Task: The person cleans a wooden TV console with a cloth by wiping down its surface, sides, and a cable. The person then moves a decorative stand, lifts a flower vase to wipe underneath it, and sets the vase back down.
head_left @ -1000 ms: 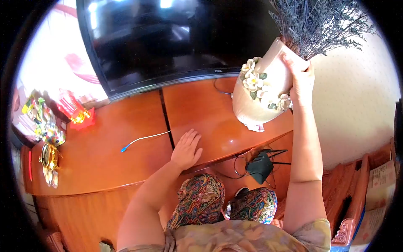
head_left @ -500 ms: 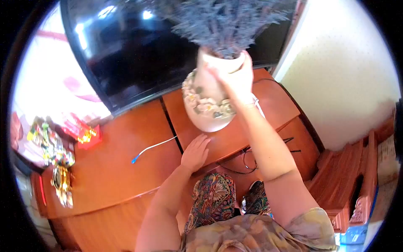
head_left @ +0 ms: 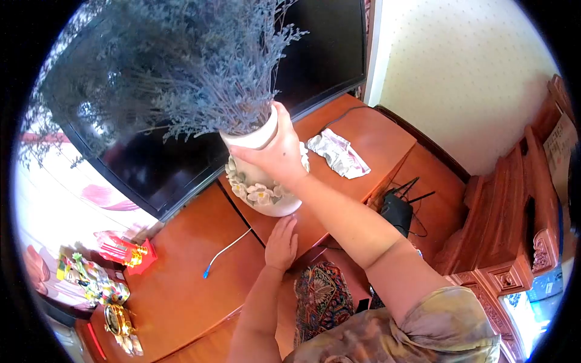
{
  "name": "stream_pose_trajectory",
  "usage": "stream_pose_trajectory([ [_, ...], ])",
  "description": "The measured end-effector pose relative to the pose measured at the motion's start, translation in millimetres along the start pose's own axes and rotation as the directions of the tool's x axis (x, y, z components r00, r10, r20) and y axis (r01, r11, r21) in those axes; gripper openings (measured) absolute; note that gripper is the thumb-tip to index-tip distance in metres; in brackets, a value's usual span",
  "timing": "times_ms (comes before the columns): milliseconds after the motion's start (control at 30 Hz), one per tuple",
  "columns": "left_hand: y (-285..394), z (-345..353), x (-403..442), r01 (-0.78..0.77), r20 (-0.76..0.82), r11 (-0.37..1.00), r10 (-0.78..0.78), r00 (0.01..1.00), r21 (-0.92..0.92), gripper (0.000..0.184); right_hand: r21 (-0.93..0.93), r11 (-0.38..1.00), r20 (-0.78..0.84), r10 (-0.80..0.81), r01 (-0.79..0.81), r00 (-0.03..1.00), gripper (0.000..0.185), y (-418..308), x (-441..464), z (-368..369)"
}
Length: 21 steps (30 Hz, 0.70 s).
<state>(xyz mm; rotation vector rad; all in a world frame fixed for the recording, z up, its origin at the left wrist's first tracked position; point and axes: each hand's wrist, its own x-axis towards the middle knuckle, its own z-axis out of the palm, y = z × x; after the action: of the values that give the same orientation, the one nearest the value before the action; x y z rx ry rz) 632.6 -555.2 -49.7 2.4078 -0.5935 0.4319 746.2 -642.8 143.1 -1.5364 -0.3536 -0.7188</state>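
A cream vase with raised white flowers round its belly stands on or just above the wooden cabinet top, slightly tilted; I cannot tell which. Dried blue-grey branches fill its mouth and spread up and left. My right hand is closed round the vase's neck, thumb on the near side and fingers reaching round the far side. Close below the vase's base, my left hand lies flat near the cabinet's front edge, fingers stretched out. Whether its fingertips touch the vase is unclear.
Behind the vase is a large black television. A crumpled white cloth or wrapper lies right of it, a white cable left. A black router-like box sits lower right. Red and gold ornaments stand far left; carved wooden furniture is at right.
The vase and my right hand have shifted left, and the branches now lean further left. The crumpled white item and black box have come into sight. My left hand stays near the base.
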Motion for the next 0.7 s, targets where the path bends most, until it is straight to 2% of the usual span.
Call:
stream_pose_trajectory([
  [267, 3.0, -3.3, 1.0, -0.009, 0.012, 1.0, 0.009, 1.0, 0.005, 0.036, 0.034, 0.999, -0.004, 0.003, -0.003, 1.0, 0.105, -2.0, 1.6, -1.1],
  [700, 4.8, -3.7, 1.3, -0.041, 0.009, 0.999, 0.041, 0.999, 0.005, 0.037, -0.1, 0.992, 0.03, 0.082, -0.078, 0.996, 0.11, -14.7, -3.2, -7.9],
])
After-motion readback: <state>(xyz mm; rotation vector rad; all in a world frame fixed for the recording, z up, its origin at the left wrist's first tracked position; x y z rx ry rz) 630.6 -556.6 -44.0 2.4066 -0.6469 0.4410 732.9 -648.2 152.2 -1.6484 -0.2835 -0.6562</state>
